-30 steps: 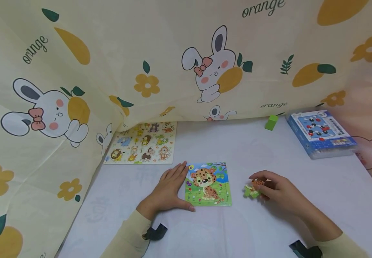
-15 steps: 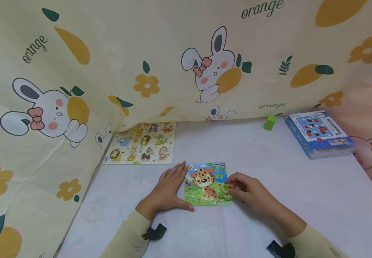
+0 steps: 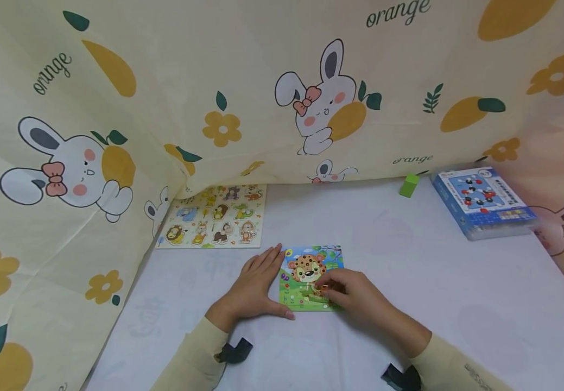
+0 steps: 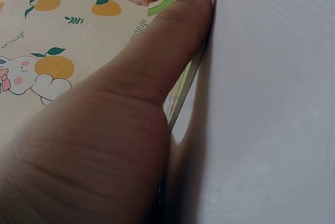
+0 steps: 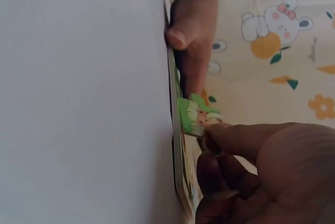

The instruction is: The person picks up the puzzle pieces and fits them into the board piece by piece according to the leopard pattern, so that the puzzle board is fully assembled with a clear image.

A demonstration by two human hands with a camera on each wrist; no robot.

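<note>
A square leopard puzzle board (image 3: 291, 297) lies flat on the white table in the head view. My left hand (image 3: 254, 288) rests at its left side, fingers straight along the edge and thumb at the lower left corner. Between thumb and fingers, my right hand (image 3: 360, 296) pinches a puzzle piece (image 5: 191, 116), green with a spotted orange patch. In the right wrist view the piece is tilted close over the board's surface. The right fingers hide the lower right of the leopard picture in the head view.
A board of animal pictures (image 3: 223, 236) lies at the back left. Toward the back right are a green block (image 3: 409, 185) and a blue boxed set (image 3: 484, 203). A rabbit-and-orange patterned cloth (image 3: 242, 70) hangs behind the table.
My right hand has moved left with the puzzle piece, from the table right of the board to over its lower part. The left hand and the board stay in place.
</note>
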